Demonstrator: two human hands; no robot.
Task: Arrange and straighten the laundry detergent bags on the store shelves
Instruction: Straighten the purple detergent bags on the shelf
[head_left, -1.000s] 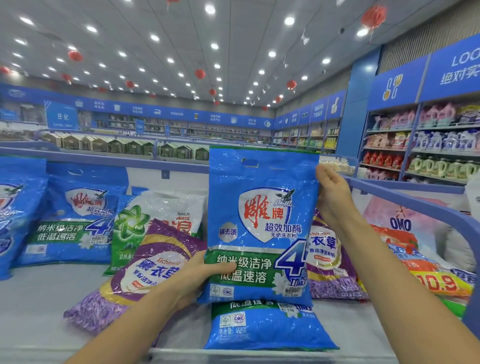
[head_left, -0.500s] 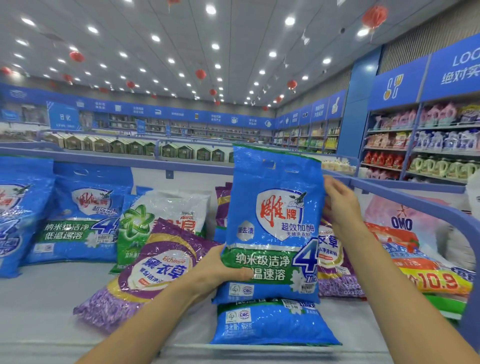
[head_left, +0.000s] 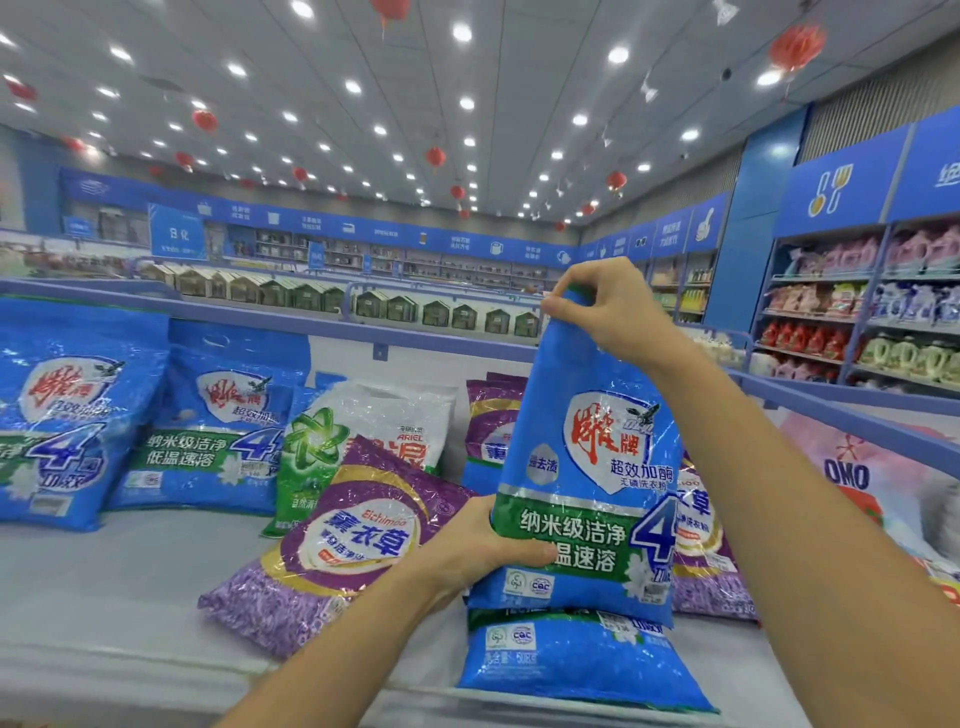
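I hold a blue detergent bag (head_left: 592, 467) upright above the white shelf (head_left: 104, 587). My right hand (head_left: 608, 306) pinches its top edge, bunching it narrow. My left hand (head_left: 488, 545) grips its lower left side. Under it lies another blue bag (head_left: 576, 660), flat at the shelf's front edge. A purple bag (head_left: 353, 540) lies tilted to the left of my left hand. Behind it leans a green-and-white bag (head_left: 363, 431). Two blue bags (head_left: 208, 431) (head_left: 57, 415) stand at the left.
More purple bags (head_left: 696, 545) stand behind the held bag, and a pink OMO bag (head_left: 852, 478) lies at the right. A blue rail (head_left: 841, 410) borders the shelf on the right. Stocked wall shelves (head_left: 862, 312) stand further right.
My right hand has shifted from the bag's upper right edge to its top, gathering it into a narrow bunch. The bag has moved slightly right and tilted.
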